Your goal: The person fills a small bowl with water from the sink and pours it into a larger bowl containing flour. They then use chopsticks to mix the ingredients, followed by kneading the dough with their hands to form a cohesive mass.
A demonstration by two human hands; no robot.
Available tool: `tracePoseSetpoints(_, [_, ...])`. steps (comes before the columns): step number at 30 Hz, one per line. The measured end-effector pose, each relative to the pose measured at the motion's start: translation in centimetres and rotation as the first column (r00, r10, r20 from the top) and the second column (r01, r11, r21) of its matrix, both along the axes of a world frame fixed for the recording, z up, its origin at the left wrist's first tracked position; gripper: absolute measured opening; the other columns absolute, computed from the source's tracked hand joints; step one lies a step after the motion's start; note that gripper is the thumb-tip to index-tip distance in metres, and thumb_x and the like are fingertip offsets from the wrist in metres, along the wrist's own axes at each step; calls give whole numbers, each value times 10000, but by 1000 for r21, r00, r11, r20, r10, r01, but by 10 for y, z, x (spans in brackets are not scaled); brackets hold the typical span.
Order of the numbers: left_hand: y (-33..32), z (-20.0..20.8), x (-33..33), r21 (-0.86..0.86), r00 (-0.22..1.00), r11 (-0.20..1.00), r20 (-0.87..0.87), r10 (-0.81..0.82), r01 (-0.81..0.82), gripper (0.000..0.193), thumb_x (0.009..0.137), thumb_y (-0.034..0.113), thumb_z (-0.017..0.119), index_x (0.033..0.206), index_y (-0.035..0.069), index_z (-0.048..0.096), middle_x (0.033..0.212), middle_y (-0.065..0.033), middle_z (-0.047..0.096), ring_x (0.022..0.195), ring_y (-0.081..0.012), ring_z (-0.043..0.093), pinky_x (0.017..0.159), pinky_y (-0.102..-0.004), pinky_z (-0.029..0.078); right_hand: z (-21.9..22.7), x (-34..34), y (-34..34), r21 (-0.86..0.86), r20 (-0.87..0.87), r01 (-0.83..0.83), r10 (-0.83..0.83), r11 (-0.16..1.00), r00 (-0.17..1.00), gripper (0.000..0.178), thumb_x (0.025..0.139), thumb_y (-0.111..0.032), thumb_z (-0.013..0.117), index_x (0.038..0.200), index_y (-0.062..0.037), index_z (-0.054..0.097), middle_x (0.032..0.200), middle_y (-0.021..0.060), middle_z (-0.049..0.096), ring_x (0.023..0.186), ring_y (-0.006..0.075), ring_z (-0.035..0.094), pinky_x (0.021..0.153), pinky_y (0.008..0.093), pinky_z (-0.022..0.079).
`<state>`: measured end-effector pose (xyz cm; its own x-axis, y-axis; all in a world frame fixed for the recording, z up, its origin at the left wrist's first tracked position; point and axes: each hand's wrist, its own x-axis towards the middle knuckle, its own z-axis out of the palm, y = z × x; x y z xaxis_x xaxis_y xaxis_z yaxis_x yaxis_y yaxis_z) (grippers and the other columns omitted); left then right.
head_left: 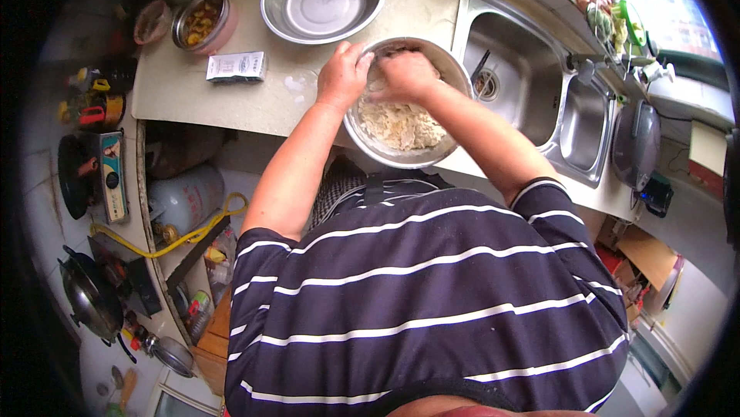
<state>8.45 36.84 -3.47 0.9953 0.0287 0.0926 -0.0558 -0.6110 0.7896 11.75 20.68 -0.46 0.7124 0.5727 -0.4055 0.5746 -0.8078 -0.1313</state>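
A round metal bowl [356,126] holds pale, crumbly flour dough [401,126] at the counter's front edge. My left hand [344,74] grips the bowl's left rim, its fingers closed over it. My right hand [408,74] is down inside the bowl at the far side, fingers curled into the dough. Its fingertips are hidden there, and the hand is slightly blurred. Floury smears show around the left thumb and on the bowl's inner wall.
Behind the bowl stands a wide metal basin [322,2]. On the left are a small white carton [236,67] and a pink container with food [208,22]. A double steel sink [509,70] lies to the right. A wok [91,292] sits at far left.
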Motion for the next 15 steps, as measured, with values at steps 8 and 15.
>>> tracePoseSetpoints(8, [9, 5, 12, 21, 992, 994, 59, -112, 111, 292, 901, 225, 655, 1151, 76, 673, 1030, -155, 642, 967, -376, 629, 823, -418, 504, 30, -80, -32, 9, -42, -514, 514, 858, 857, 368, 790, -300, 688, 1143, -202, 663, 1194, 97, 648, 1191, 281, 586, 1072, 586, 357])
tracePoseSetpoints(15, [-2, 3, 8, 8, 998, 999, 42, -43, 43, 277, 897, 212, 661, 1125, 56, 678, 1007, -163, 645, 920, -383, 642, 780, -423, 514, 1, -80, -26, -86, 107, -502, 509, 861, 854, 391, 896, -283, 555, 1286, -295, 565, 1423, 161, 480, 1334, 309, 452, 1083, 675, 303])
